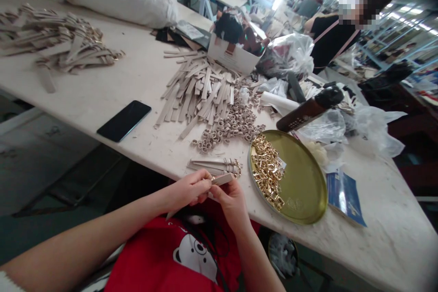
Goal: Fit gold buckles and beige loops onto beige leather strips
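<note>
Head view: left hand (186, 190) and right hand (230, 197) pinch one beige strap (221, 179).

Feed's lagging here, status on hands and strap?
Left hand and right hand both pinching one beige leather strap. Round gold metal tray alongside. Nothing blocking.

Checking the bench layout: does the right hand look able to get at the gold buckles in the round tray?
Probably yes: the gold buckles lie uncovered in the tray beside the right hand, though it now holds a beige strap.
</note>
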A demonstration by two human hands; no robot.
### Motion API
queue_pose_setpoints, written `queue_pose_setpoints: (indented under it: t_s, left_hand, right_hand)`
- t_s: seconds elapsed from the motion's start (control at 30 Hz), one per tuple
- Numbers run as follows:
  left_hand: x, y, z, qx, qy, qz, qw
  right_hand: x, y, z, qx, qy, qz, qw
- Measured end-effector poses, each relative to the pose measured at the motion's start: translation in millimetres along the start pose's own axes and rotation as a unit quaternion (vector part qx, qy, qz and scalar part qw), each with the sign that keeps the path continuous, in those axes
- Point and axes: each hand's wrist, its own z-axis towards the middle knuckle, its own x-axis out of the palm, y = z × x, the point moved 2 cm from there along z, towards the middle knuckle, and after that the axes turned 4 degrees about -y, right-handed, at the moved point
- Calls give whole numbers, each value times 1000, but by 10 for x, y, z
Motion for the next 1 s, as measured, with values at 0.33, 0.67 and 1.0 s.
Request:
queue_pose_setpoints:
  t_s: [0.33,0.67,1.0]
  left_hand:
    - [3,68,66,-9,-7,7,1000]
    - [90,70,3,-5,-51,7,999]
    - [110,101,-163,88,-129,133,979]
  right_hand:
    - [-49,-77,-44,32,-11,34,999]
    - [6,-41,-115,-2,-43,9,999]
    - [-3,88,-303,-149,-114,-245,951]
